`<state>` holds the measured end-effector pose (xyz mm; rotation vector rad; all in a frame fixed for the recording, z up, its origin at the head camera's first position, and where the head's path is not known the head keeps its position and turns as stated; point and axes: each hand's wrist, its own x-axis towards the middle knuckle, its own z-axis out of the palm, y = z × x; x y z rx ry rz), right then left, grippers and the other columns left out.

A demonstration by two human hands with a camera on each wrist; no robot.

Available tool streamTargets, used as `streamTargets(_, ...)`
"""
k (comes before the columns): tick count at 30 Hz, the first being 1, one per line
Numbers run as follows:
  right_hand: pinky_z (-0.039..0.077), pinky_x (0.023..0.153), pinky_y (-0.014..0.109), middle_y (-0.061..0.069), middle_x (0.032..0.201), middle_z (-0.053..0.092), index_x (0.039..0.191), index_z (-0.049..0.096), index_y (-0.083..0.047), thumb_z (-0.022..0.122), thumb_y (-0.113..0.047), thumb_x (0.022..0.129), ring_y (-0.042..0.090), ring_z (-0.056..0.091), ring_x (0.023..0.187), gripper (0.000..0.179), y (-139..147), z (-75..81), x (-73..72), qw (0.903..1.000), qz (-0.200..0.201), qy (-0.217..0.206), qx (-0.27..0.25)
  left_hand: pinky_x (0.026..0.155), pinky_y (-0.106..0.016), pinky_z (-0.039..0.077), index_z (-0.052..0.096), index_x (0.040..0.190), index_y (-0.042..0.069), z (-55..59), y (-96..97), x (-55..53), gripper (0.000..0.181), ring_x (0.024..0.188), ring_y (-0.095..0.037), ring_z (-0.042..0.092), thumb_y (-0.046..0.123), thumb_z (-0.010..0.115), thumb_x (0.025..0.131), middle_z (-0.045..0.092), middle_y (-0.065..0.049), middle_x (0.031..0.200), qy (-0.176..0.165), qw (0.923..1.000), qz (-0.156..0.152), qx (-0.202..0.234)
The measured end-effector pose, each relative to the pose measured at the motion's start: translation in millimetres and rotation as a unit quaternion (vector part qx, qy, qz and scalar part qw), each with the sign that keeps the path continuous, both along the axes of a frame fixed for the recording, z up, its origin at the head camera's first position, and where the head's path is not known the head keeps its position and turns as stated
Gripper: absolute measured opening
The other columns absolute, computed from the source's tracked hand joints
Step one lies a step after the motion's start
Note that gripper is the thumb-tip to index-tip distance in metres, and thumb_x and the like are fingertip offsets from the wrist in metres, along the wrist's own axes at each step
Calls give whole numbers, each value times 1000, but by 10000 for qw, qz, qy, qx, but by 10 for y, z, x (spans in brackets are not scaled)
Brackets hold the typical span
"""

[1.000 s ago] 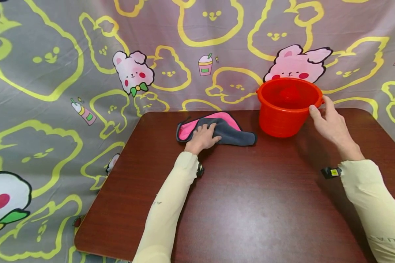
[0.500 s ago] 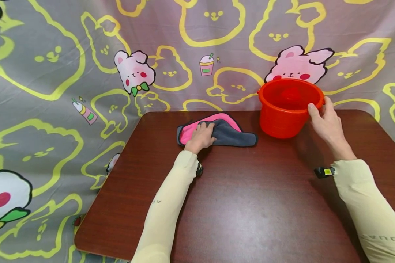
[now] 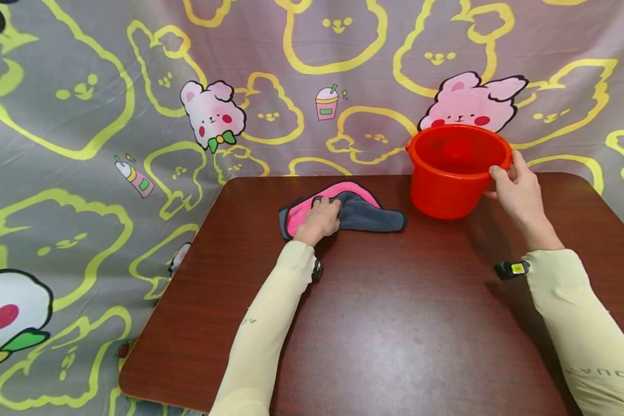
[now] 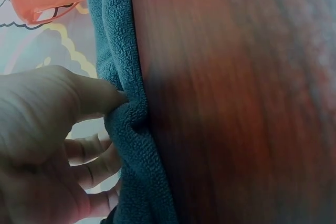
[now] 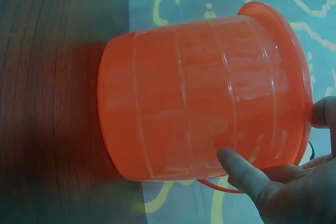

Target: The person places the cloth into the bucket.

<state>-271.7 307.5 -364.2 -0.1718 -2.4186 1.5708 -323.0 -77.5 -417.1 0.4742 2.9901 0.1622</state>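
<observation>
A dark grey and pink cloth (image 3: pixel 366 215) with black edging lies folded near the table's back edge. My left hand (image 3: pixel 319 219) pinches it, and in the left wrist view the thumb (image 4: pixel 100 95) sinks into the terry surface of the cloth (image 4: pixel 128 124). To the right, a red plastic bucket (image 3: pixel 442 193) stands upright. My right hand (image 3: pixel 522 193) holds the bucket at the right side of its rim. In the right wrist view one finger (image 5: pixel 244 171) lies against the wall of the bucket (image 5: pixel 199 98), with another digit at the rim.
The dark brown wooden table (image 3: pixel 374 323) runs toward me. Behind it and along the left hangs a grey curtain (image 3: pixel 270 52) with yellow outlines and pink cartoon figures. Part of the bucket's handle (image 5: pixel 218 186) shows below it in the right wrist view.
My left fingers, spread over the cloth before, have curled and gathered it, baring more pink on the left. My right hand has closed in on the bucket's rim. The bucket has stayed in place.
</observation>
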Motion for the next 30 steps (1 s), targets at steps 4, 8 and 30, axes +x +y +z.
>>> streamTargets(4,53,62,11,12,160,30,157,17,-32,41,-34,102,11,55,117,60,28,18,7,9992,92,-211,-333,94,-46,49,55,116,13,-1,7,-1,21,120,-31,50,20,55,96,53,-11,122,110,9999,-20,-24)
streamTargets(8,53,63,11,9,163,22,158,10,-33,40,-33,103,21,45,132,63,45,34,9,9982,156,-323,-473,93,-45,50,56,116,11,2,3,-8,23,115,-31,55,18,56,95,56,-11,119,215,9997,-27,69)
streamTargets(30,53,64,11,8,162,27,157,17,-34,44,-36,102,7,54,118,61,93,24,8,9982,239,-201,-517,93,-44,47,52,118,7,279,-55,31,27,100,-31,55,19,54,93,54,-13,116,596,9728,328,2213)
